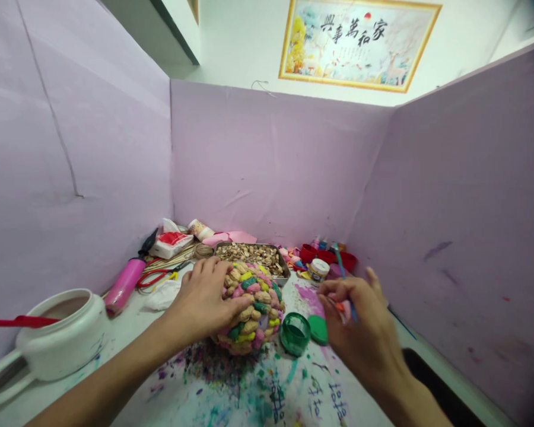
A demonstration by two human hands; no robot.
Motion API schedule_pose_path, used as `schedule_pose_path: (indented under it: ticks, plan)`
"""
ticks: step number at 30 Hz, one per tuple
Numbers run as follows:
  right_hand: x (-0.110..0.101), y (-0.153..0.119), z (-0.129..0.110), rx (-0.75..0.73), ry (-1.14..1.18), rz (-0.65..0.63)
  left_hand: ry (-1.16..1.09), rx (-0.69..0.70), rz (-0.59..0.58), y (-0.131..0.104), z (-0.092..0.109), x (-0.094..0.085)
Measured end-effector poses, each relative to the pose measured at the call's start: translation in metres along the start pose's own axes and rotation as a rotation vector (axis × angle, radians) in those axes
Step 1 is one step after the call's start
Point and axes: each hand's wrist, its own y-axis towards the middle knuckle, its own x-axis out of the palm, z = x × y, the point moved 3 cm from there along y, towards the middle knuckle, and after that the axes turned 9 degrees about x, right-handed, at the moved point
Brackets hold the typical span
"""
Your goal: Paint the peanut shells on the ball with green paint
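A round ball covered in peanuts (260,308), some painted pink, yellow and green, stands on the paint-stained tabletop. Over its left side curves my left hand (207,296), thumb and fingers gripping it. My right hand (360,314), to the right of the ball, is closed around a slim paintbrush (339,261) whose teal-coloured end points up. Something small and orange-pink shows among those fingers, too hidden to name. Between ball and right hand sits an uncovered jar of green paint (295,334), with a green lid (318,330) beside it.
Behind the ball lies a metal tray (286,274) of peanut shells. A white jar (319,270) and red cups (324,256) stand back right. At left are a white pot (62,350), a pink bottle (125,284), red-handled scissors (153,277) and tissues (171,243). Purple panels (271,160) enclose three sides.
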Motion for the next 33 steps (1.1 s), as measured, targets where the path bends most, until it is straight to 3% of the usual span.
schedule_pose_path:
  ticks: [1,3,5,7,10,14,18,22,26,33]
  plan:
    - [-0.007,-0.002,0.013,0.013,-0.041,-0.027,0.001,0.003,-0.001,0.000,-0.001,0.001]
    - [-0.015,-0.008,0.038,0.074,-0.095,-0.213,0.003,0.010,0.000,0.001,-0.003,0.001]
    - [-0.021,-0.014,0.058,0.233,-0.044,-0.438,0.004,0.021,0.005,0.002,-0.004,0.002]
    - [-0.027,-0.018,0.068,0.361,0.062,-0.606,0.007,0.030,0.006,0.003,-0.006,0.002]
    - [-0.035,-0.016,0.066,0.432,0.212,-0.745,0.016,0.033,0.000,0.005,-0.008,0.003]
    - [-0.040,-0.002,0.056,0.522,0.387,-0.746,0.011,0.055,0.003,0.005,-0.009,0.003]
    - [-0.026,0.012,0.049,0.603,0.477,-0.710,0.007,0.069,0.014,0.005,-0.009,0.004]
    - [0.002,0.017,0.043,0.584,0.305,-0.734,-0.019,0.077,0.020,0.005,-0.008,0.004]
    - [0.026,0.011,0.040,0.549,0.025,-0.848,-0.035,0.085,0.001,0.005,-0.007,0.003]
    - [0.037,0.003,0.036,0.514,-0.033,-0.962,-0.032,0.081,-0.023,0.006,-0.008,0.003]
